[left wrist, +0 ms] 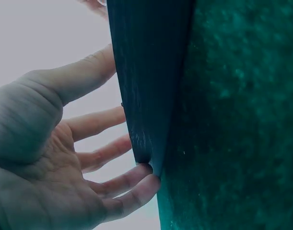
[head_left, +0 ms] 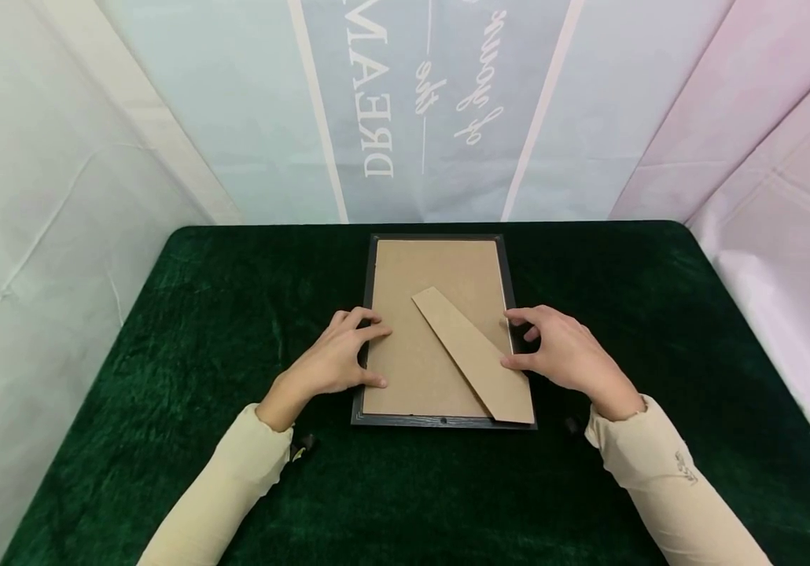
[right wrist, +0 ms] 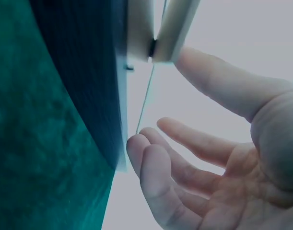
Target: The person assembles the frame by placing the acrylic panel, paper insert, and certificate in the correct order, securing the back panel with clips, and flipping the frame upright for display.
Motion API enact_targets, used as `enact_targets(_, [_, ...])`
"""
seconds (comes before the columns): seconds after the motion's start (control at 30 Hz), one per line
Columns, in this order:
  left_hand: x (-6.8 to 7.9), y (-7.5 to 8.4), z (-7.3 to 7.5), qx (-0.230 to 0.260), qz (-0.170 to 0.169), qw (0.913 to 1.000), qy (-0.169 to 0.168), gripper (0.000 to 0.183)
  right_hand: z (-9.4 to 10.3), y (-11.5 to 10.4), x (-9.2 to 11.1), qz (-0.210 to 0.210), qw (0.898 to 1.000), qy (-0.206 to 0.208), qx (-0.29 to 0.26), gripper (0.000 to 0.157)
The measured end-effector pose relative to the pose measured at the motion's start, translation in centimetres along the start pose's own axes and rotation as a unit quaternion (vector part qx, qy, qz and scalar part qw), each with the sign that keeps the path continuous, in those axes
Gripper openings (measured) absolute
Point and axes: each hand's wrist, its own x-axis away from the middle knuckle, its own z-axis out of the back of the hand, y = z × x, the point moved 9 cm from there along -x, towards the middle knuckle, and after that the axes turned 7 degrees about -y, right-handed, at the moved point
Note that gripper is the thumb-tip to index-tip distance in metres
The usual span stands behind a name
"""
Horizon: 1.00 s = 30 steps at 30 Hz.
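Note:
A black picture frame [head_left: 405, 420] lies face down, its tan backing board [head_left: 405, 354] uppermost. The easel stand [head_left: 472, 350] slants across the board, its wide end at the frame's lower right corner. My left hand [head_left: 334, 354] rests at the frame's left side, thumb and fingertips on the board's edge; in the left wrist view, the lower fingers [left wrist: 136, 189] touch the frame's outer side. At the right side is my right hand [head_left: 564, 346]. Its thumb [right wrist: 208, 79] touches the stand's edge, and the other fingers are loosely bent beside the frame.
A dark green velvet cloth [head_left: 235, 314] covers the table. Behind it hangs a pale backdrop [head_left: 263, 118] with printed lettering, and white fabric [head_left: 37, 196] stands at the sides. A small dark object [head_left: 302, 446] shows beneath the left wrist.

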Motion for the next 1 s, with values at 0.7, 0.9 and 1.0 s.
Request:
enact_targets(0.7, [0.5,1.9,-1.0,-0.014,-0.084,0.9956,-0.04,0.084,-0.8,0.7,-0.8,0.021,1.0,-0.014,0.01,0.097])
enact_targets(0.9, [0.4,1.5,-0.4,0.014,-0.071,0.9971,-0.024,0.071,-0.6,1.6,-1.4,0.018,1.0,-0.019,-0.016,0.1])
enact_targets(1.0, [0.2,0.7,0.4,0.035,-0.036,0.9987,0.003,0.059,-0.1,2.3,-1.7,0.014,1.0,-0.007,-0.025,0.095])
